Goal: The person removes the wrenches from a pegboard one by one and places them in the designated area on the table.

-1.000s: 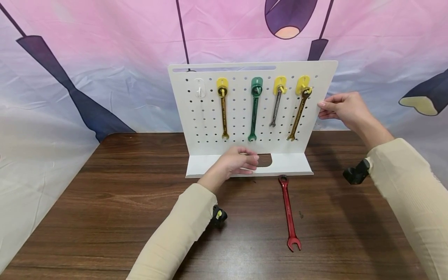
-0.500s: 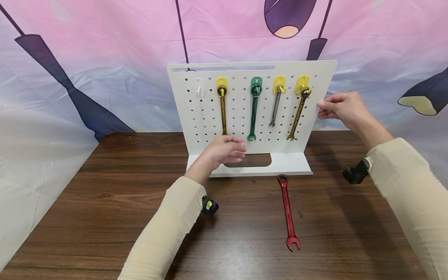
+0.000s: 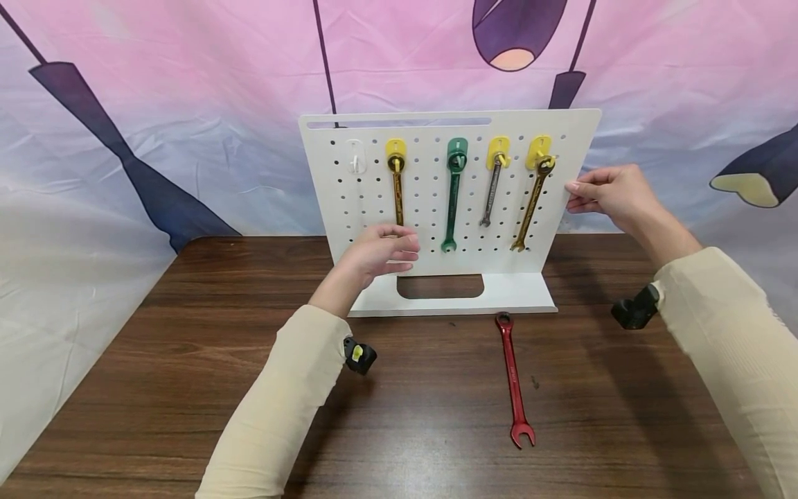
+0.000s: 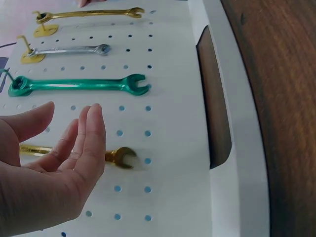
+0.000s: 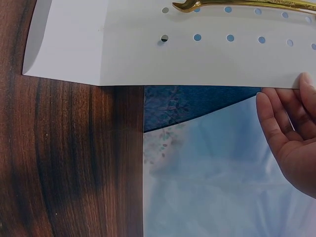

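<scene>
Gold wrench (image 3: 399, 197) hangs near the left edge of the pegboard (image 3: 436, 265), partly behind the empty, loosely open left hand (image 3: 377, 254); a bump could unseat it. The right hand (image 3: 616, 197) pinches the pegboard's right edge; slipping might let it rock.

The wrenches (image 4: 79, 85) look glossy metal, the pegboard (image 4: 177, 118) matt.

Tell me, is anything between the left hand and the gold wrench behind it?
Nothing visible stands between the left hand and that gold wrench. The hand itself covers part of it; I can't tell whether they touch. The green wrench hangs to one side.
</scene>
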The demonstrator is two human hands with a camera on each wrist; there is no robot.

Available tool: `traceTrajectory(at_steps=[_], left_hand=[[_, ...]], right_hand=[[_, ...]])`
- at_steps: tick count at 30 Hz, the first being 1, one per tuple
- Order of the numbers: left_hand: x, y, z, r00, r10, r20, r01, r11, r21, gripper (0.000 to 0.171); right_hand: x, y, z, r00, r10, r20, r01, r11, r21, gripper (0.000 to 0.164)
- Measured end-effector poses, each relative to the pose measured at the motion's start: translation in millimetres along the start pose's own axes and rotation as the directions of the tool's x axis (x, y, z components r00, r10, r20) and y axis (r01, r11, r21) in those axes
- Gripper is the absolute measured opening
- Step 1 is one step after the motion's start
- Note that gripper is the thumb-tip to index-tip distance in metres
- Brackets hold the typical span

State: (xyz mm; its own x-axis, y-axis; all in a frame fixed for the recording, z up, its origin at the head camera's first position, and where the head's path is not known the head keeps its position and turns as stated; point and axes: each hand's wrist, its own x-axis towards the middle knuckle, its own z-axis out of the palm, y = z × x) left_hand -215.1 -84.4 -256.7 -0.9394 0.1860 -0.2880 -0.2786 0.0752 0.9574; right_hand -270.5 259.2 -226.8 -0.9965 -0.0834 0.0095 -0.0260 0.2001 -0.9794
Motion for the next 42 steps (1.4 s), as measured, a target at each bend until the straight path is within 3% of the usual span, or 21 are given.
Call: traceTrajectory(at_steps=[13, 20, 34, 42], left_hand=[[-2.5, 19.0, -14.0, 0.996, 0.055, -0.067, -0.055, 0.998, -0.01, 0.034], [-3.8, 30.5, -20.5, 0.986, 0.099, -0.135, -0.099, 0.995, 0.012, 0.033], [-1.5, 46.3, -24.3, 0.973, 0.162, -0.166, -0.155, 0.986, 0.052, 0.031], [1.4, 51.6, -19.8, 0.972, 0.165, -0.167, -0.156, 0.986, 0.065, 0.029]], right_hand=[[0, 0, 0, 1.0, -0.004, 0.001, 0.004, 1.0, 0.002, 0.014], [0, -1, 0, 1.0, 0.005, -0.006, -0.005, 1.0, -0.015, 0.014], [0, 0, 0, 1.0, -0.004, -0.011, 0.004, 1.0, -0.021, 0.013], [0, 1, 1, 1.0, -0.016, -0.009, 0.016, 1.0, 0.005, 0.014]])
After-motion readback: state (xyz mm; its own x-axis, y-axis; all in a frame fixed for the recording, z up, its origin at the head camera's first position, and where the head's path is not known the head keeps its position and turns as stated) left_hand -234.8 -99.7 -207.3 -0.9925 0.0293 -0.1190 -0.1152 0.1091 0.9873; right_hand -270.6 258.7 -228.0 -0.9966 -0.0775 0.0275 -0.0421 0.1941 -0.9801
